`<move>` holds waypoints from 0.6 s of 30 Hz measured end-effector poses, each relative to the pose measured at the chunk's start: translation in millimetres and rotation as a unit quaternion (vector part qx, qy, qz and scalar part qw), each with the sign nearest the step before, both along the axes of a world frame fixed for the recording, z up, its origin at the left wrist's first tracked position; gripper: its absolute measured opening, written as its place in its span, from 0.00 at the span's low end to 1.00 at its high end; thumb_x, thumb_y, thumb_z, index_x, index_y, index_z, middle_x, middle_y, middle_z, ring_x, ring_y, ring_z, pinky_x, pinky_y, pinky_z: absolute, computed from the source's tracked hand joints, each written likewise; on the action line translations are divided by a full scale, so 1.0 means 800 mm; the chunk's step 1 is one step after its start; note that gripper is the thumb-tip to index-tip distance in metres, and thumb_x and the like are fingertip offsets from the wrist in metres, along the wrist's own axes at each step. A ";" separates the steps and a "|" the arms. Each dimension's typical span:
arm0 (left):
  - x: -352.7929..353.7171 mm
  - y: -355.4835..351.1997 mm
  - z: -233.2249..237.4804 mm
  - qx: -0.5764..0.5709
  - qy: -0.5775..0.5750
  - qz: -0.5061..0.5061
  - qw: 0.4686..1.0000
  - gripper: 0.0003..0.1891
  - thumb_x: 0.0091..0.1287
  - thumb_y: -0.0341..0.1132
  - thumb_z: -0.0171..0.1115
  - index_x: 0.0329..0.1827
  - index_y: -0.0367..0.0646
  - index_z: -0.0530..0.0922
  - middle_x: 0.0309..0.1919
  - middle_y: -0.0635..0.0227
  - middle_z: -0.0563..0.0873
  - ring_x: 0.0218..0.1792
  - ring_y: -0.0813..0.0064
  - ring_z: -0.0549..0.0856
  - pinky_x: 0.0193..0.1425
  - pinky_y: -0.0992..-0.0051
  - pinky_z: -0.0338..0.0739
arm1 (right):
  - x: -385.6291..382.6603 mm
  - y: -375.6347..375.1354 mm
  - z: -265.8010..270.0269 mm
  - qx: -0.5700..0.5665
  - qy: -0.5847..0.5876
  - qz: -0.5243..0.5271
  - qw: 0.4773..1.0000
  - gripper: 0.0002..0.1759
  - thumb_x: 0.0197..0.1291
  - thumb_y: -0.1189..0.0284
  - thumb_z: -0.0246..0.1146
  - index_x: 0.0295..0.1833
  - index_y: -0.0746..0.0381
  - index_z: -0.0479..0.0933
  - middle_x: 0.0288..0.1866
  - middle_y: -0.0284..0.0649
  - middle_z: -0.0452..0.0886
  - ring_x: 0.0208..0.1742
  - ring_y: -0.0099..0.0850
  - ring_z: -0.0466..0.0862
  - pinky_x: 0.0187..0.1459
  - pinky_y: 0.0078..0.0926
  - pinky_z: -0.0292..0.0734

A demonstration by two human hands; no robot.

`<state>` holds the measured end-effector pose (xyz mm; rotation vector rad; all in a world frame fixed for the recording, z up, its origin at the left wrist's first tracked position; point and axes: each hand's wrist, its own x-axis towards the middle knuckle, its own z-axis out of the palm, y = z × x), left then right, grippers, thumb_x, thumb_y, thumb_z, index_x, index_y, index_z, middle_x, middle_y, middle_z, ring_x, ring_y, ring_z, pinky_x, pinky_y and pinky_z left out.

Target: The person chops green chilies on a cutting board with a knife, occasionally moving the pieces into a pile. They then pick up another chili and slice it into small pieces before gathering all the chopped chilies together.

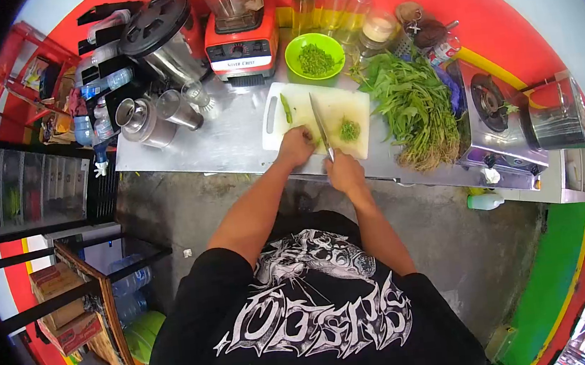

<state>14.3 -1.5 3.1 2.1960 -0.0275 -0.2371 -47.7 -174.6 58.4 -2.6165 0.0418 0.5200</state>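
My right hand (346,173) is closed round the handle of a kitchen knife (319,121). Its blade points away from me over a white cutting board (271,140). Left of the blade, my left hand (296,146) rests at the board's near edge with fingers curled; a bit of green shows by the fingertips, but what they hold is too small to name. One long green chili (287,109) lies whole on the board's left side. A small heap of chopped green pieces (350,130) sits right of the knife. Behind the board, a lime-green bowl (291,56) holds chopped greens (315,59).
A big bunch of leafy greens (409,106) with roots lies right of the board, beside a gas stove (489,101). A red blender (243,52), oil bottles (335,3), a metal jug (143,121) and glasses (178,110) stand along the steel counter (230,135).
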 end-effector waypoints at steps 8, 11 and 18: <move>-0.002 -0.002 0.002 0.024 -0.005 -0.006 1.000 0.13 0.52 0.33 0.76 0.37 0.38 0.82 0.30 0.58 0.87 0.34 0.60 0.88 0.42 0.64 0.83 | -0.012 0.017 0.017 -0.045 0.008 -0.005 0.999 0.21 0.72 0.58 0.57 0.55 0.67 0.77 0.47 0.59 0.87 0.52 0.57 0.86 0.55 0.55 0.79; 0.002 -0.003 -0.003 0.024 -0.021 0.005 0.999 0.14 0.51 0.33 0.76 0.37 0.38 0.82 0.31 0.57 0.87 0.34 0.59 0.88 0.43 0.64 0.83 | -0.009 0.020 0.030 -0.063 0.038 0.001 0.997 0.22 0.73 0.59 0.57 0.56 0.69 0.76 0.49 0.59 0.87 0.53 0.57 0.86 0.56 0.55 0.79; 0.002 -0.002 0.002 0.029 0.003 -0.004 1.000 0.15 0.51 0.33 0.77 0.38 0.37 0.82 0.31 0.55 0.87 0.36 0.58 0.88 0.45 0.63 0.83 | -0.005 0.029 0.035 -0.063 0.025 0.003 0.998 0.22 0.72 0.61 0.57 0.57 0.70 0.74 0.49 0.58 0.88 0.53 0.56 0.87 0.55 0.55 0.79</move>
